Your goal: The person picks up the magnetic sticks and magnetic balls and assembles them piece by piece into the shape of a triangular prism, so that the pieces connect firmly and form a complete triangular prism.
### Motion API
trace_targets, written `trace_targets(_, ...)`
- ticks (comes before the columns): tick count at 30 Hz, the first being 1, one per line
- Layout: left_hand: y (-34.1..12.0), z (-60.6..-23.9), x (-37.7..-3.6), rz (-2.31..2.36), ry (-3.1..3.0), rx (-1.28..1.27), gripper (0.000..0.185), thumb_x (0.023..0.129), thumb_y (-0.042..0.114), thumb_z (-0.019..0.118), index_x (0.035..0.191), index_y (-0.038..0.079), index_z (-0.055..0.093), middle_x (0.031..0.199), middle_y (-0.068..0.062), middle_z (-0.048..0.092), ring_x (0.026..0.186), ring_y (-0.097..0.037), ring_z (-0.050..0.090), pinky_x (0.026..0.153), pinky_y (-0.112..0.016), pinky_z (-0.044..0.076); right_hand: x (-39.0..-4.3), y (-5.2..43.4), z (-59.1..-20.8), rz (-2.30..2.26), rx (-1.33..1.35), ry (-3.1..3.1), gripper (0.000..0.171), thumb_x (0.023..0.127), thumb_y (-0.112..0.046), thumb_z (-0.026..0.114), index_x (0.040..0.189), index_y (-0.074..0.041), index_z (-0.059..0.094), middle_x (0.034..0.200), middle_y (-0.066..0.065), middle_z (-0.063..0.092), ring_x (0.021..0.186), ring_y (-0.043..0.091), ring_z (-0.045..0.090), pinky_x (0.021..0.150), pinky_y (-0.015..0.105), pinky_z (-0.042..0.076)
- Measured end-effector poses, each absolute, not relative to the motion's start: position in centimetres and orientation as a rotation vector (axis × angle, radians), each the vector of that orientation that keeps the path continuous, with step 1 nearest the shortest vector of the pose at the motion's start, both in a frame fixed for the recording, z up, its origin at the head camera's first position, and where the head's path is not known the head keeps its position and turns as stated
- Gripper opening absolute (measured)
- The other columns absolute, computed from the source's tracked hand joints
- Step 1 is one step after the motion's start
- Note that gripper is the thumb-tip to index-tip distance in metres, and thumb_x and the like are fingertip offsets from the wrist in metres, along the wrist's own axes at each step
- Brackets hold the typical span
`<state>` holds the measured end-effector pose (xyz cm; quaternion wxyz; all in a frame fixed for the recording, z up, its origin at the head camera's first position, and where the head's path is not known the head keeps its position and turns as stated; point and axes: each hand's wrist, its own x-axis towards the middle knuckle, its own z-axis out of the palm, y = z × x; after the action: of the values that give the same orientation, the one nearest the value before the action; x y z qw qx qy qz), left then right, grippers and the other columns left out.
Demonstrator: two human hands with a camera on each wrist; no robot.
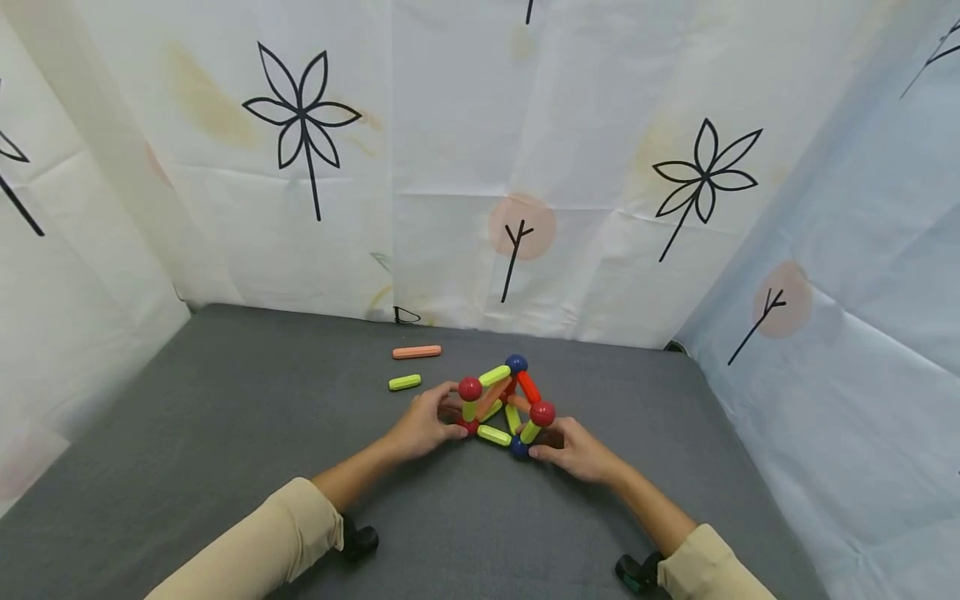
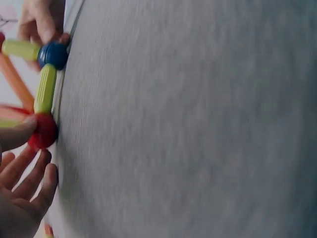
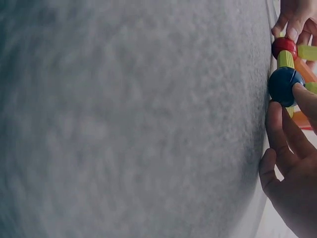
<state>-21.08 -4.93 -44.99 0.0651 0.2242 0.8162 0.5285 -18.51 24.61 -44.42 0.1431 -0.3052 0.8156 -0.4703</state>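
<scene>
- My left hand [image 1: 426,425] pinches the red ball [image 1: 470,427] at the near-left bottom corner of the rod-and-ball frame [image 1: 504,408], thumb curled onto it.
- My right hand [image 1: 573,450] pinches the blue ball [image 1: 519,447] at the near-right bottom corner.
- The frame stands on the grey table [image 1: 225,433], between my hands, near the middle.
- I judge it light and stiff in each rod but weak at the joints — squeeze or twist and a corner could pop apart. The balls look smooth, so I take hold at the bottom corners, not mid-rod.
- It is boxy, with no clear long axis; its near bottom edge, a yellow-green rod [image 1: 493,435], runs left to right and slightly toward me.
- Two loose rods — orange [image 1: 417,352] and yellow-green [image 1: 404,382] — lie beyond my left hand.
</scene>
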Motion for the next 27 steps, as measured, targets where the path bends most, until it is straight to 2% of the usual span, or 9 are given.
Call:
trace_targets(4,-6.6,-44.8,-22.4,1.633,2.5,0.745,0.052,0.083,-0.007,0.075,0.131,-0.001,0.055,0.11,-0.017,0.071,0.099,-0.027,0.069,0.082,-0.039,0.057,-18.4,24.3,-44.5,-1.361,-0.915,2.354,0.028,0.093,-0.006,0.069,0.12,0.001,0.065,0.116,0.015,0.069,0.103,0.025,0.066,0.089,0.031,0.052)
trace_targets(8,-8.6,-44.5,-24.6,1.712,2.69,0.665,0.045,0.085,-0.008,0.072,0.128,-0.001,0.059,0.107,-0.017,0.073,0.096,-0.028,0.069,0.079,-0.04,0.056,-18.3,24.2,-44.4,-1.369,-0.925,2.356,0.024,0.091,-0.006,0.071,0.115,0.0,0.069,0.116,0.015,0.069,0.1,0.021,0.066,0.085,0.03,0.053)
trace_targets(12,-10.4,-44.4,-26.9,1.763,2.861,0.441,0.041,0.089,-0.004,0.07,0.128,-0.002,0.059,0.117,-0.02,0.069,0.107,-0.036,0.065,0.087,-0.05,0.052,-18.2,24.3,-44.3,-1.377,-0.911,2.363,0.023,0.091,-0.006,0.072,0.113,-0.001,0.07,0.115,0.014,0.069,0.101,0.019,0.065,0.086,0.029,0.052)
trace_targets(16,-11.9,-44.9,-28.6,1.635,2.934,0.221,0.049,0.093,0.002,0.068,0.139,-0.001,0.052,0.132,-0.022,0.061,0.123,-0.04,0.054,0.103,-0.057,0.038,-18.3,24.3,-44.4,-1.393,-0.924,2.358,0.023,0.09,-0.006,0.073,0.112,0.0,0.07,0.114,0.014,0.07,0.104,0.022,0.065,0.091,0.031,0.051)
trace_targets(19,-12.3,-45.2,-29.2,1.494,2.947,0.123,0.056,0.093,0.007,0.069,0.144,0.0,0.047,0.138,-0.02,0.057,0.132,-0.04,0.047,0.109,-0.058,0.03,-18.2,24.3,-44.5,-1.399,-0.947,2.356,0.023,0.089,-0.005,0.074,0.111,0.0,0.071,0.113,0.014,0.071,0.105,0.021,0.065,0.092,0.033,0.051)
trace_targets(22,-12.3,-45.5,-29.3,1.428,2.946,0.084,0.057,0.093,0.009,0.07,0.145,0.002,0.047,0.137,-0.018,0.059,0.134,-0.04,0.044,0.11,-0.059,0.029,-18.2,24.2,-44.5,-1.401,-0.957,2.348,0.022,0.089,-0.005,0.074,0.11,0.0,0.071,0.113,0.014,0.071,0.104,0.018,0.065,0.092,0.033,0.052)
trace_targets(27,-12.0,-45.9,-29.6,1.44,2.99,0.075,0.045,0.094,0.004,0.068,0.137,0.002,0.055,0.123,-0.016,0.068,0.127,-0.039,0.051,0.105,-0.058,0.034,-18.2,24.1,-44.4,-1.408,-0.954,2.34,0.021,0.089,-0.005,0.073,0.11,0.0,0.071,0.113,0.015,0.071,0.104,0.021,0.065,0.092,0.032,0.051)
